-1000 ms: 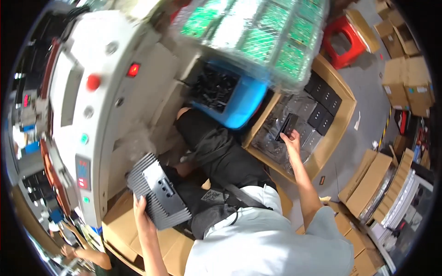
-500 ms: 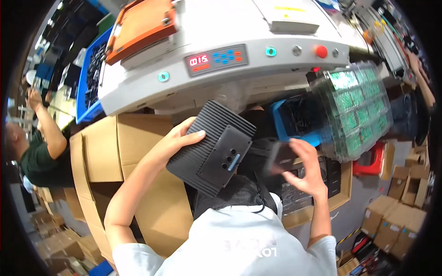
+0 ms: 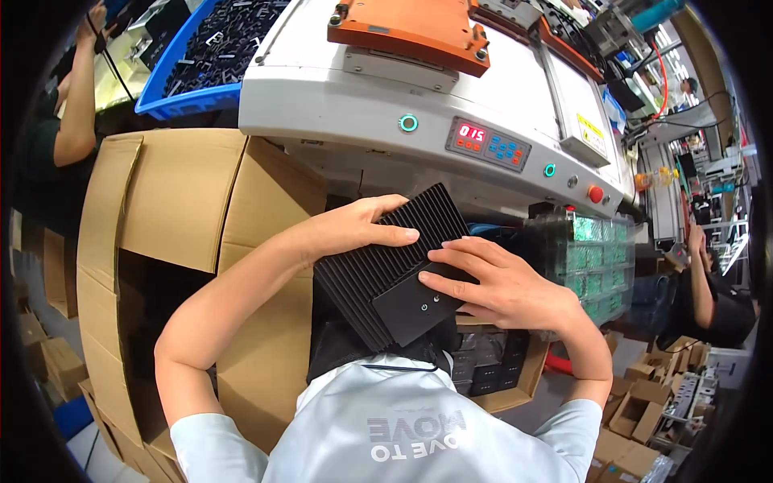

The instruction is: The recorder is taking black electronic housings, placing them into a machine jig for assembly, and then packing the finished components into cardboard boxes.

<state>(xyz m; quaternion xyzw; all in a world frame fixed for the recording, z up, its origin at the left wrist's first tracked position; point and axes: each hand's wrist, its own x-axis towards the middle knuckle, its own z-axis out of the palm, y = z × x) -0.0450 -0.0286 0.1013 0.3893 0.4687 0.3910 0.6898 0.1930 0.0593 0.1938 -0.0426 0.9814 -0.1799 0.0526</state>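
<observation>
A black ribbed metal casing (image 3: 370, 270), like a finned heat sink, is held tilted in front of my body. My left hand (image 3: 350, 225) grips its upper left edge, thumb across the fins and the other fingers hidden behind. On the casing's smooth lower right face lies a flat black cover plate (image 3: 403, 310) with small round markings. My right hand (image 3: 503, 286) is closed over the plate's right side, its fingertips pressing on the plate and the casing's edge. Whatever is under the plate is hidden.
A grey-white machine (image 3: 346, 101) with buttons, a lit display and an orange fixture (image 3: 411, 36) stands ahead. A blue bin (image 3: 193, 103) of small black parts is at far left. Cardboard boxes (image 3: 177, 185) stand left; clear trays of green boards (image 3: 596, 258) are at right.
My right hand has brought the small dark plate leftward onto the casing, covering the panel with holes and a slot. My left hand keeps its grip. The view has turned left.
</observation>
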